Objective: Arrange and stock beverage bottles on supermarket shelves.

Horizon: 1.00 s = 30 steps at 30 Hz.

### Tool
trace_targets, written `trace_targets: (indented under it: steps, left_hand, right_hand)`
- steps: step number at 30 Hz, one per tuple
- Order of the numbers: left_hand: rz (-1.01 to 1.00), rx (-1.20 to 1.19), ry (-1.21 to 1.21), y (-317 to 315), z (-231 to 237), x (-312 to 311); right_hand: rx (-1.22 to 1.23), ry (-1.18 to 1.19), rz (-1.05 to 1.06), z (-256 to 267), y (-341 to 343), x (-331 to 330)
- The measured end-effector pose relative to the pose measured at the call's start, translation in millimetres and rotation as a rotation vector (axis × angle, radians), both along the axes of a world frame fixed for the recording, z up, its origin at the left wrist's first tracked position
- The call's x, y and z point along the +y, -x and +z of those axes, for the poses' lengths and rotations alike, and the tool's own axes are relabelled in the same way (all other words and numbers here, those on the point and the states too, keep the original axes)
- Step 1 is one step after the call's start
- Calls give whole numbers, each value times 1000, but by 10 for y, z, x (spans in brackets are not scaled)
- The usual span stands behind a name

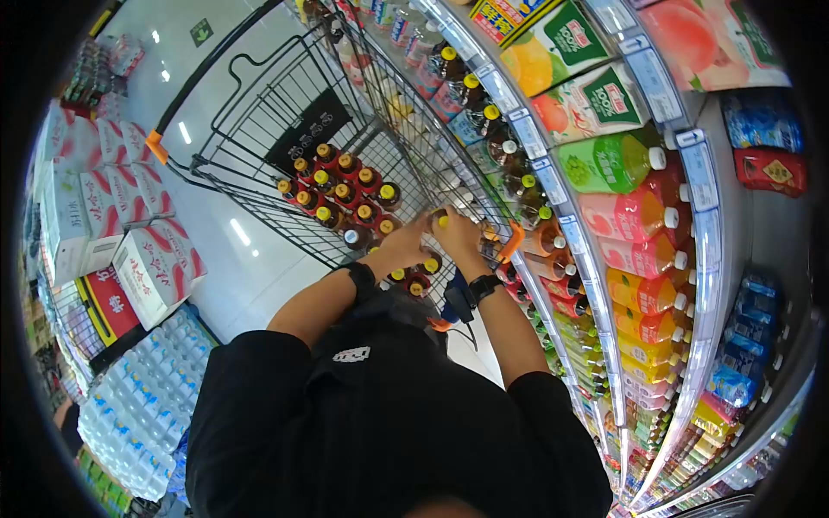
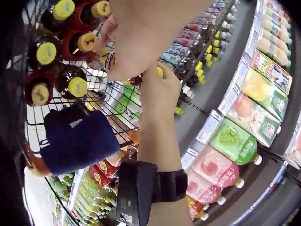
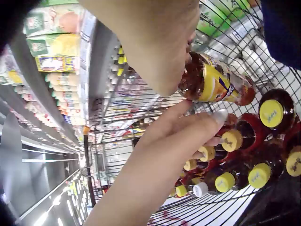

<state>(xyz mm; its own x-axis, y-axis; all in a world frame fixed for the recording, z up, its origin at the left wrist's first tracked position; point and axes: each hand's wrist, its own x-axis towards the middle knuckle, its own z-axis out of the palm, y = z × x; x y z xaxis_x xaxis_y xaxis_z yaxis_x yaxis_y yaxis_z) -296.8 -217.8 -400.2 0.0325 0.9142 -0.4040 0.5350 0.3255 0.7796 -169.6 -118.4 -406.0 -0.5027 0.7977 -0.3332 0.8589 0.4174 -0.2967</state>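
My right hand (image 1: pixel 459 235) grips a yellow-capped drink bottle (image 3: pixel 218 84) near its top. The bottle holds dark brown liquid and has a yellow label; it slants over the shopping cart (image 1: pixel 259 203). My left hand (image 3: pixel 176 134) is right beside it, thumb extended toward the bottle and fingers above the caps of standing bottles. Those bottles (image 1: pixel 345 192), dark with red labels and mostly yellow caps, stand grouped inside the wire cart. One bottle has a white cap (image 3: pixel 200 189). In the left wrist view, my left wrist covers part of the held bottle.
Shelves of bottled drinks (image 1: pixel 652 289) run close along the right, with juice packs (image 1: pixel 596 99) higher up. Stacked white-and-red cartons (image 1: pixel 160 259) and shrink-wrapped water bottles (image 1: pixel 142 406) stand at the left. A dark blue cloth-like item (image 2: pixel 80 141) hangs at the cart's near edge.
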Motion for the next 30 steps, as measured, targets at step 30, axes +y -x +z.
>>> trace_targets:
  steps: [30]
  left_hand:
    - [436, -889, 459, 198, -1058, 154]
  right_hand:
    - [107, 316, 147, -1066, 242, -88]
